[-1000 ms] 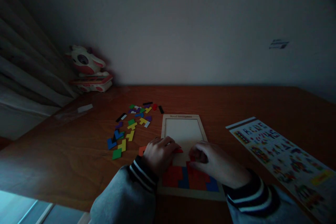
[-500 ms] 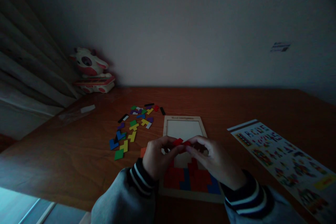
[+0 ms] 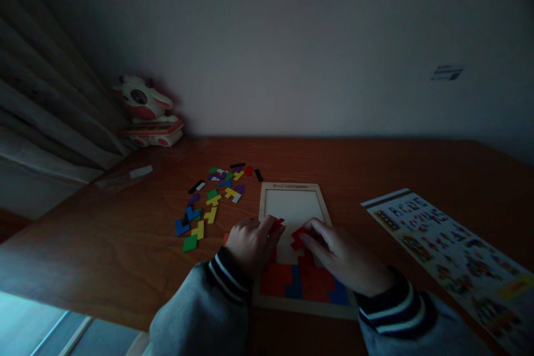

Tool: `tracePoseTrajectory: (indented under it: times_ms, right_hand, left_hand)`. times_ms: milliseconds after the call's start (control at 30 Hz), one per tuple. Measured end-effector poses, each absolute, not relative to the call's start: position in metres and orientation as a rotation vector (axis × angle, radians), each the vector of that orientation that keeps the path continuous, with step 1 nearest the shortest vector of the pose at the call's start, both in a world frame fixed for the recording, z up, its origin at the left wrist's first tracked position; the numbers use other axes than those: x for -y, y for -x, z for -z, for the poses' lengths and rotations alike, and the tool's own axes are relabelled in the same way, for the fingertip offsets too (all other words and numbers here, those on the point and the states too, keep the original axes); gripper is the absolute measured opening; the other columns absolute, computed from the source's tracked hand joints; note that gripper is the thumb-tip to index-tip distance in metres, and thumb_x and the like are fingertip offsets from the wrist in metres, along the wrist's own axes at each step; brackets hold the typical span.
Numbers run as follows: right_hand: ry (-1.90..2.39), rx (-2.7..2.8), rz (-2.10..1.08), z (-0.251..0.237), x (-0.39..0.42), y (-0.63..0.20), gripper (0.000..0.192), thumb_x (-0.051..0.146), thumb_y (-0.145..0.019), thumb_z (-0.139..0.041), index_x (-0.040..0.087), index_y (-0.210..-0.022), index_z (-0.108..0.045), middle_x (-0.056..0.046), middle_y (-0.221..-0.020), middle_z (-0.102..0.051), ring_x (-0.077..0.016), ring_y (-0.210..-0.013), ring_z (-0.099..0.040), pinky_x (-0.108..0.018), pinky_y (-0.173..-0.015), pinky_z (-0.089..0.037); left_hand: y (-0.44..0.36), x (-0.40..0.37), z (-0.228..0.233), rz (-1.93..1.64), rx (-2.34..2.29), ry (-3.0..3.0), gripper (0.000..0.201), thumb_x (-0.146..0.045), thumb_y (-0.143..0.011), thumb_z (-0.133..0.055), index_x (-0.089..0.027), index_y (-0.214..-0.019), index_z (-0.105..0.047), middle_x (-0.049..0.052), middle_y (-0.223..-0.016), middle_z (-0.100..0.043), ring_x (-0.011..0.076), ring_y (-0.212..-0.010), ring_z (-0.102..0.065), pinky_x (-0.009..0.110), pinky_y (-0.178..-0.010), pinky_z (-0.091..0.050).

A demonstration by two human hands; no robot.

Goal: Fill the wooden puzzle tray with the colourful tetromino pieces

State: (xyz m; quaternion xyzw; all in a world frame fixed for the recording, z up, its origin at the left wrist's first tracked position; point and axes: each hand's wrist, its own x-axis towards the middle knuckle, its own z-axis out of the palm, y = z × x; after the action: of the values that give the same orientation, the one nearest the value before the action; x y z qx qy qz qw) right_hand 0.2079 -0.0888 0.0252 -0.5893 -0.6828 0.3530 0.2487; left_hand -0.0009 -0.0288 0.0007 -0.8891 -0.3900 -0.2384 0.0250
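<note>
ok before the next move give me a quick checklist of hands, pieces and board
1. Left hand gripping a red piece: ok
2. Right hand gripping another red piece: ok
3. Outline of the left hand's piece fully visible: not ok, the hand partly covers it
4. Wooden frame showing bare base toward its far end: ok
5. Near-end red and blue pieces lying fully flat: cannot tell, too dark
6. Printed sheet face up: ok, right of the frame

The single head-worn view faces forward and down across the tabletop (image 3: pixel 334 167) to the far wall (image 3: pixel 300 55). It looks from close above and behind the left hand (image 3: pixel 252 242) and right hand (image 3: pixel 346 256).
</note>
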Motion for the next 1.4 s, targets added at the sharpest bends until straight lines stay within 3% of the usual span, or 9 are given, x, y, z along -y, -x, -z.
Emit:
tracePoseTrajectory:
  times_ms: [300, 433, 567, 733, 833, 1000, 1267, 1400]
  right_hand:
    - [1.683, 1.884, -0.921, -0.025, 0.088, -0.209, 0.023, 0.037, -0.097, -0.044, 0.022, -0.089, -0.059, -0.004, -0.083, -0.072, -0.0196, -0.077, -0.068, -0.031, -0.070, -0.046]
    - [1.655, 1.816, -0.898, -0.028, 0.087, -0.213, 0.025, 0.041, -0.095, -0.046, 0.023, -0.089, -0.062, -0.004, -0.085, -0.072, -0.0185, -0.077, -0.067, -0.029, -0.069, -0.048]
    - [1.730, 1.730, -0.778, -0.035, 0.086, -0.222, 0.023, 0.040, -0.089, -0.050, 0.023, -0.081, -0.062, -0.003, -0.075, -0.069, -0.0173, -0.067, -0.064, -0.028, -0.062, -0.047]
    - [1.757, 1.616, -0.715, -0.029, 0.086, -0.238, 0.020, 0.040, -0.084, -0.057, 0.023, -0.074, -0.058, -0.001, -0.069, -0.067, -0.0172, -0.066, -0.063, -0.029, -0.063, -0.048]
    - [1.692, 1.558, -0.829, -0.018, 0.085, -0.245, 0.018, 0.040, -0.083, -0.061, 0.023, -0.080, -0.057, -0.002, -0.077, -0.070, -0.0180, -0.073, -0.067, -0.030, -0.069, -0.050]
    - [1.578, 1.587, -1.023, -0.005, 0.084, -0.251, 0.025, 0.037, -0.085, -0.059, 0.023, -0.105, -0.059, -0.003, -0.088, -0.074, -0.0183, -0.082, -0.070, -0.032, -0.076, -0.053]
    - [1.600, 1.610, -1.001, -0.013, 0.086, -0.252, 0.021, 0.039, -0.087, -0.058, 0.023, -0.098, -0.066, -0.004, -0.092, -0.075, -0.0196, -0.087, -0.071, -0.033, -0.080, -0.054]
    - [1.607, 1.635, -0.934, -0.024, 0.086, -0.244, 0.022, 0.038, -0.088, -0.058, 0.023, -0.100, -0.070, -0.005, -0.097, -0.076, -0.0202, -0.091, -0.071, -0.033, -0.082, -0.054]
  left_hand:
    - [-0.001, 0.030, 0.001, 0.749, 1.209, 2.814, 0.026, -0.037, -0.098, -0.049, -0.019, -0.084, -0.062, 0.002, -0.062, -0.068, 0.0186, -0.057, -0.065, 0.026, -0.054, -0.045]
    - [-0.001, 0.029, -0.001, 0.872, 1.224, 2.838, 0.025, -0.037, -0.097, -0.053, -0.019, -0.083, -0.065, 0.002, -0.071, -0.070, 0.0180, -0.066, -0.066, 0.027, -0.062, -0.049]
    - [0.001, 0.026, -0.004, 1.005, 1.261, 2.847, 0.023, -0.036, -0.095, -0.057, -0.020, -0.081, -0.068, 0.003, -0.080, -0.070, 0.0161, -0.075, -0.066, 0.025, -0.067, -0.050]
    - [0.004, 0.024, -0.001, 0.920, 1.386, 2.901, 0.019, -0.037, -0.090, -0.065, -0.023, -0.103, -0.067, -0.002, -0.073, -0.070, 0.0130, -0.063, -0.065, 0.023, -0.061, -0.050]
    - [0.003, 0.025, -0.001, 0.828, 1.407, 2.939, 0.031, -0.037, -0.088, -0.068, -0.024, -0.115, -0.062, -0.003, -0.076, -0.072, 0.0131, -0.065, -0.067, 0.023, -0.064, -0.052]
    - [0.002, 0.027, -0.001, 0.743, 1.309, 2.943, 0.026, -0.033, -0.090, -0.065, -0.024, -0.114, -0.065, -0.001, -0.080, -0.074, 0.0142, -0.070, -0.068, 0.026, -0.072, -0.054]
    - [-0.001, 0.027, -0.001, 0.772, 1.294, 2.957, 0.022, -0.026, -0.093, -0.060, -0.024, -0.113, -0.066, 0.003, -0.097, -0.075, 0.0200, -0.089, -0.069, 0.032, -0.081, -0.055]
    - [-0.003, 0.030, -0.007, 0.905, 1.348, 3.033, 0.022, -0.019, -0.089, -0.062, -0.024, -0.109, -0.069, 0.002, -0.094, -0.074, 0.0184, -0.084, -0.068, 0.029, -0.076, -0.054]
